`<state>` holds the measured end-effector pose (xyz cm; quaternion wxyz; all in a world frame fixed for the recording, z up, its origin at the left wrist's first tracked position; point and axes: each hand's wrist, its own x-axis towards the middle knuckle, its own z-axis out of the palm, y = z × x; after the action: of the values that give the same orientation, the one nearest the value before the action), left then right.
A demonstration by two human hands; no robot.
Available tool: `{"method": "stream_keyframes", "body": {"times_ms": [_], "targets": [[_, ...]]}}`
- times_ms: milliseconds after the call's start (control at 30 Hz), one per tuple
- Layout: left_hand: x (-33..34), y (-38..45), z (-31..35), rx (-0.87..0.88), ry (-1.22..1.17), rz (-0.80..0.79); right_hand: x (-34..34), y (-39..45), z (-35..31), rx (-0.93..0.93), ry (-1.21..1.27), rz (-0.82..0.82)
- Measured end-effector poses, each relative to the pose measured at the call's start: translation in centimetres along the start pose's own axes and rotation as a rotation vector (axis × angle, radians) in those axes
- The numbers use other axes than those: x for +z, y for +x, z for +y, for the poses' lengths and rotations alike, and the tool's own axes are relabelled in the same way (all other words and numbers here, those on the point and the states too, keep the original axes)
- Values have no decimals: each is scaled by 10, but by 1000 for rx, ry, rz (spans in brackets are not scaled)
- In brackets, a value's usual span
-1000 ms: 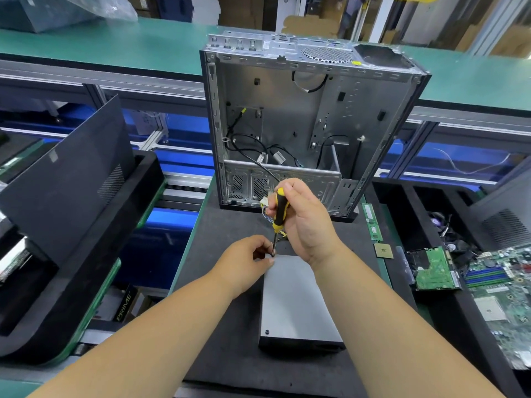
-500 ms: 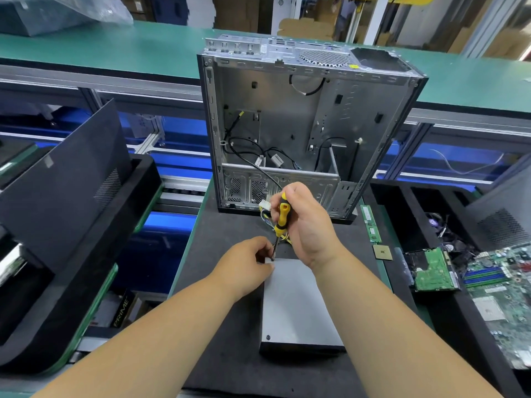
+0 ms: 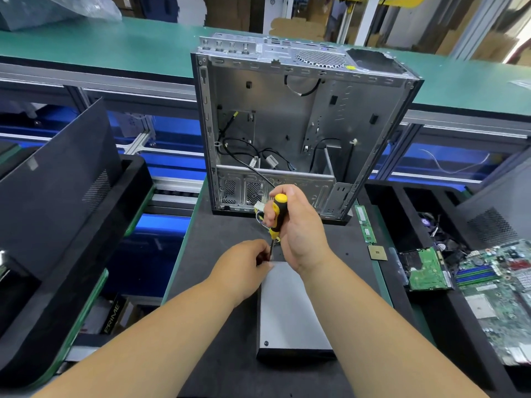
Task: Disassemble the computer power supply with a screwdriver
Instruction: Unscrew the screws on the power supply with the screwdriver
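Note:
A grey metal power supply (image 3: 287, 317) lies flat on the black mat (image 3: 218, 242), its yellow wires trailing toward the far end. My right hand (image 3: 301, 228) grips a yellow-and-black screwdriver (image 3: 277, 214) held upright, its tip at the supply's far left corner. My left hand (image 3: 244, 268) rests at that same corner, fingers curled and pinching the shaft near the tip. One screw (image 3: 266, 343) shows at the supply's near left corner.
An empty open computer case (image 3: 301, 124) stands upright just behind the mat. RAM sticks (image 3: 365, 225) and a CPU chip (image 3: 377, 252) lie to the right. A black bin at right holds circuit boards (image 3: 488, 288). Black panels (image 3: 54, 182) lean in a bin at left.
Both hands stay at the supply's far left corner. The screwdriver handle has shifted slightly in my right hand; the power supply has not moved.

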<state>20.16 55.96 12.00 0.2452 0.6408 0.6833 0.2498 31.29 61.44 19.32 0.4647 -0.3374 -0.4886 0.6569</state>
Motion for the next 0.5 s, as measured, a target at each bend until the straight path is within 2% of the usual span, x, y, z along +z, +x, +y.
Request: {"method": "stream_keyframes", "body": {"times_ms": [133,267,500], "targets": [[-2,1,1,20,43,6,-3,-1,1,12,108,-22],[-3,2,3,32,93,-1,-9,1,1,9,7,-22],[-1,2,3,30,121,8,-12,3,-5,46,29,-26]]}}
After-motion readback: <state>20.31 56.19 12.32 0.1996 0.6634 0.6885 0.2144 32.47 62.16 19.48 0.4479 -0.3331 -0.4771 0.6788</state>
